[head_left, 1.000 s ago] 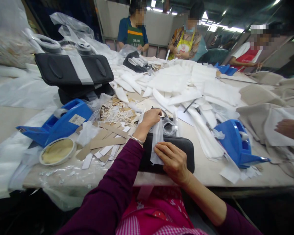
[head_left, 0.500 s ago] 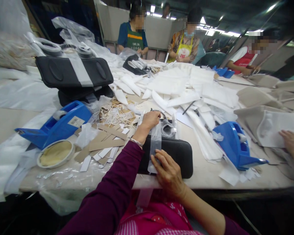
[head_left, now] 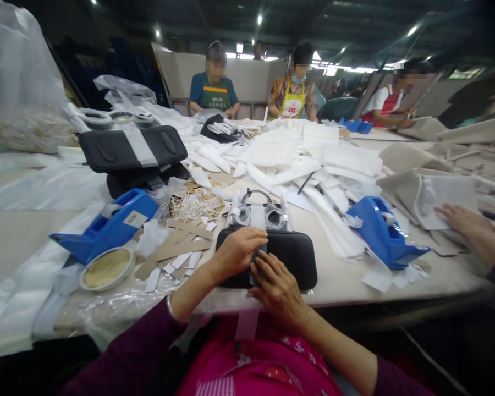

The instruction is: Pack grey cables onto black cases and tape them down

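Observation:
A black padded panel (head_left: 299,258) lies near the table's front edge. My left hand (head_left: 237,250) rests across its middle, fingers stretched out and holding nothing. My right hand (head_left: 282,289) lies flat just beside it, its fingers on the panel's middle near a dark strip that my hands partly cover. Behind the panel, a pale strip (head_left: 258,213) runs between two coiled grey cables (head_left: 276,218). A dark curved handle or cable (head_left: 260,192) arches behind the coils.
Blue tape dispensers (head_left: 107,228) stand left and right. A round tub (head_left: 108,269), cardboard strips (head_left: 183,245) and a tangle of strings (head_left: 196,203) lie left. White foam sheets (head_left: 272,148) pile up behind. Black panels (head_left: 134,148) stack back left. A co-worker's hand (head_left: 464,220) touches grey fabric at right.
My left hand has come down from the pale strip behind the panel to the panel's middle, beside my right hand, which stays on it. The view has tilted up slightly.

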`<state>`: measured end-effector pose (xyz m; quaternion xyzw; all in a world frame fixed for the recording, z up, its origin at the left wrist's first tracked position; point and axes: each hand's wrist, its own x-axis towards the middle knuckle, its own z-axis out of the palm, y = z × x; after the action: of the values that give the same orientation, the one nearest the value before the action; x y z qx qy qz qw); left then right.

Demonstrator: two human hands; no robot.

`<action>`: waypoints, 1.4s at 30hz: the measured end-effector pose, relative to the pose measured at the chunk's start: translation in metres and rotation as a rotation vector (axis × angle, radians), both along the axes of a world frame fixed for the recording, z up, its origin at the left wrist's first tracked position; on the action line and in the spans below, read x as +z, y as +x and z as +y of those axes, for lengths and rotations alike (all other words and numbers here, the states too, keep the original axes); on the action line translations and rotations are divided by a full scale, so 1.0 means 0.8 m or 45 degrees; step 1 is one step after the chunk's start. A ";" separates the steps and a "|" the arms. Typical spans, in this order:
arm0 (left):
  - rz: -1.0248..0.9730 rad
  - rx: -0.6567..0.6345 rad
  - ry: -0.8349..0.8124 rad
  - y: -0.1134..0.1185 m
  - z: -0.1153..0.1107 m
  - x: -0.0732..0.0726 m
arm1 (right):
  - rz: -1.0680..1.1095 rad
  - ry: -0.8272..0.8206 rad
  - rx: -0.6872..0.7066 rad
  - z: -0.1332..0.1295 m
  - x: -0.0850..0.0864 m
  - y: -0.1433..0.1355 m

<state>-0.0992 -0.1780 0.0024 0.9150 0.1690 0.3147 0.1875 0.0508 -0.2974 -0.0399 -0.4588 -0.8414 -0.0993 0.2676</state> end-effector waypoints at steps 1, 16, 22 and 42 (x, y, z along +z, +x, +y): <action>0.059 -0.013 0.040 -0.011 -0.016 -0.011 | 0.006 -0.012 -0.006 -0.001 0.000 0.001; 0.159 -0.003 0.225 -0.033 -0.044 -0.045 | 0.280 0.319 0.017 -0.088 -0.060 -0.049; 0.142 -0.062 0.199 -0.031 -0.040 -0.050 | 0.358 0.140 0.168 -0.108 -0.027 -0.041; 0.203 -0.021 0.196 -0.028 -0.039 -0.049 | 0.543 -0.097 0.061 -0.093 0.051 -0.025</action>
<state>-0.1217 -0.2094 -0.0370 0.9502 0.1512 0.2515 0.1052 0.0312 -0.3717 0.0006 -0.4590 -0.7796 0.0382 0.4243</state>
